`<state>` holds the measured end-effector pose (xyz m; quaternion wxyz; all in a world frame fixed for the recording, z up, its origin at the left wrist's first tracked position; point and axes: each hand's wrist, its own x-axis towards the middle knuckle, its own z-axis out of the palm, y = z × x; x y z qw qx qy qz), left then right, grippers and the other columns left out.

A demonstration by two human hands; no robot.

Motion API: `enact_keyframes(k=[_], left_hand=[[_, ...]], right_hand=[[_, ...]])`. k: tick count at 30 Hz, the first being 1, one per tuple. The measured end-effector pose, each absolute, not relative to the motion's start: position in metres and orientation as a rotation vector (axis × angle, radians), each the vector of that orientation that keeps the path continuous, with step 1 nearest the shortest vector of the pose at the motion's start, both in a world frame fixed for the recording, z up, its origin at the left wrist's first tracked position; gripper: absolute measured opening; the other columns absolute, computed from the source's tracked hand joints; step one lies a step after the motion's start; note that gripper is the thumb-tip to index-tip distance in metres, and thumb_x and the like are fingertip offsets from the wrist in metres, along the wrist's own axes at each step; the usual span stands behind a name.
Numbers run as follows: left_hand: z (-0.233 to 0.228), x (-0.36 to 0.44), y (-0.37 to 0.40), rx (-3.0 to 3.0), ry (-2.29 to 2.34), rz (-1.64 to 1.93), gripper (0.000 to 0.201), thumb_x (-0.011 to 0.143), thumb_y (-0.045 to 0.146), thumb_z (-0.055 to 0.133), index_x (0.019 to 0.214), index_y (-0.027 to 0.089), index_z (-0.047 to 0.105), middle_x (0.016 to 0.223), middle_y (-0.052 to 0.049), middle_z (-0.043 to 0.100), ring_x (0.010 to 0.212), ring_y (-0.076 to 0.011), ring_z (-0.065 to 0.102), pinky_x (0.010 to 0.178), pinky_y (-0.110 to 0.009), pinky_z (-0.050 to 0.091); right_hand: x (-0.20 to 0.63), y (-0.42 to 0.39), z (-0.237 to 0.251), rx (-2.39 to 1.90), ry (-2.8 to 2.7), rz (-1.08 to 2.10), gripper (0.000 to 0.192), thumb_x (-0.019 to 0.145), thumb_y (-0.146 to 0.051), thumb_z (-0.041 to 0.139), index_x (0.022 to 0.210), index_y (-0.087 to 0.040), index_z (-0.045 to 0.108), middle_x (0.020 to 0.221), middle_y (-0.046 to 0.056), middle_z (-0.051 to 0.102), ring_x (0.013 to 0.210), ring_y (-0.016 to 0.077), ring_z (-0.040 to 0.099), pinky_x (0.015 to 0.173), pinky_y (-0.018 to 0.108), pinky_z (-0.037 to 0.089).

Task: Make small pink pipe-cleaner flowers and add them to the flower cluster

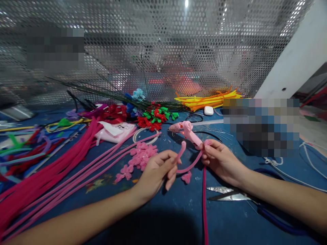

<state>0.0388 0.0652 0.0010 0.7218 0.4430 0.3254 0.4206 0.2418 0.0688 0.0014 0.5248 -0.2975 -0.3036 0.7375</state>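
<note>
Both hands hold one pink pipe cleaner [188, 166] just above the blue table [178, 217]. My left hand [157, 172] pinches its left part, whose end curls upward. My right hand [221, 160] pinches the right end, so the stem sags in a curve between them. A darker pink stem [204, 204] runs from under my right hand toward the front edge. A small pink bent shape [186, 177] lies below the curve. A pile of pink petal shapes [140, 156] sits left of my left hand.
A pink glue gun [185, 131] lies just behind the hands. Scissors [230, 194] rest under my right forearm. Long pink stems [51, 173] spread at left, red and green flower pieces [153, 117] and yellow-orange stems [206, 100] at the back. A perforated metal screen [153, 51] stands behind.
</note>
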Motion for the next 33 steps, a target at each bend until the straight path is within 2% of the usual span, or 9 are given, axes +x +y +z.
enact_keyframes(k=[2, 4, 5, 7, 10, 14, 20, 26, 33], left_hand=[[0.0, 0.039, 0.066, 1.006, 0.746, 0.921, 0.031, 0.078, 0.044, 0.065, 0.069, 0.016, 0.054, 0.038, 0.012, 0.034, 0.025, -0.0009, 0.029, 0.028, -0.01, 0.025], [0.001, 0.04, 0.064, 1.096, 0.789, 0.899, 0.029, 0.08, 0.045, 0.062, 0.074, 0.017, 0.054, 0.036, 0.013, 0.029, 0.024, -0.0016, 0.027, 0.029, -0.01, 0.024], [0.001, 0.04, 0.063, 1.158, 0.816, 0.874, 0.028, 0.081, 0.044, 0.06, 0.078, 0.017, 0.056, 0.037, 0.013, 0.03, 0.025, -0.0023, 0.03, 0.03, -0.011, 0.024], [0.003, 0.041, 0.059, 1.293, 0.878, 0.809, 0.027, 0.083, 0.043, 0.057, 0.086, 0.016, 0.058, 0.042, 0.01, 0.042, 0.028, -0.0032, 0.037, 0.032, -0.012, 0.025], [0.006, 0.042, 0.055, 1.444, 0.968, 0.776, 0.027, 0.085, 0.042, 0.054, 0.087, 0.015, 0.058, 0.048, 0.006, 0.053, 0.033, -0.0039, 0.041, 0.036, -0.014, 0.028], [0.008, 0.041, 0.054, 1.492, 1.089, 0.795, 0.026, 0.088, 0.041, 0.049, 0.085, 0.016, 0.054, 0.039, 0.009, 0.044, 0.033, -0.0054, 0.039, 0.039, -0.014, 0.029], [0.008, 0.04, 0.056, 1.564, 1.132, 0.746, 0.027, 0.087, 0.041, 0.049, 0.083, 0.015, 0.055, 0.039, 0.009, 0.045, 0.033, -0.0058, 0.041, 0.04, -0.015, 0.027], [0.009, 0.041, 0.055, 1.599, 1.155, 0.734, 0.024, 0.087, 0.037, 0.05, 0.082, 0.015, 0.058, 0.042, 0.008, 0.044, 0.035, -0.0062, 0.042, 0.041, -0.016, 0.029], [0.01, 0.041, 0.055, 1.632, 1.213, 0.695, 0.025, 0.086, 0.037, 0.05, 0.08, 0.015, 0.06, 0.045, 0.008, 0.044, 0.036, -0.0065, 0.041, 0.04, -0.017, 0.029]], right_hand=[[0.241, 0.066, 0.003, -0.659, -0.734, 1.835, 0.016, 0.069, -0.026, 0.077, 0.073, -0.016, 0.065, 0.071, -0.001, 0.062, 0.057, 0.0057, 0.052, 0.053, 0.018, 0.039], [0.24, 0.064, 0.004, -0.602, -0.753, 1.883, 0.017, 0.07, -0.029, 0.077, 0.072, -0.016, 0.066, 0.065, -0.002, 0.059, 0.056, 0.0058, 0.051, 0.052, 0.019, 0.039], [0.24, 0.063, 0.004, -0.574, -0.766, 1.897, 0.017, 0.071, -0.03, 0.076, 0.071, -0.016, 0.067, 0.064, -0.002, 0.058, 0.055, 0.006, 0.05, 0.052, 0.019, 0.039], [0.24, 0.062, 0.003, -0.519, -0.804, 1.92, 0.015, 0.074, -0.03, 0.074, 0.072, -0.017, 0.067, 0.064, -0.002, 0.056, 0.056, 0.0065, 0.05, 0.053, 0.02, 0.039], [0.241, 0.062, 0.004, -0.447, -0.859, 1.947, 0.009, 0.079, -0.027, 0.069, 0.075, -0.019, 0.068, 0.066, -0.002, 0.056, 0.058, 0.0073, 0.05, 0.053, 0.02, 0.038], [0.241, 0.06, 0.005, -0.444, -0.889, 1.974, 0.009, 0.08, -0.029, 0.068, 0.077, -0.02, 0.068, 0.066, -0.002, 0.056, 0.058, 0.0076, 0.051, 0.054, 0.021, 0.039], [0.24, 0.059, 0.005, -0.562, -0.909, 1.947, 0.011, 0.075, -0.029, 0.073, 0.077, -0.02, 0.066, 0.063, -0.004, 0.055, 0.052, 0.0075, 0.051, 0.05, 0.022, 0.038], [0.239, 0.061, 0.002, -0.603, -0.899, 1.899, 0.011, 0.081, -0.025, 0.067, 0.091, -0.022, 0.064, 0.061, -0.006, 0.053, 0.049, 0.0059, 0.05, 0.05, 0.02, 0.038], [0.239, 0.06, 0.004, -0.671, -0.927, 1.887, 0.013, 0.078, -0.028, 0.07, 0.086, -0.018, 0.067, 0.063, -0.005, 0.053, 0.048, 0.0053, 0.049, 0.048, 0.02, 0.037]])
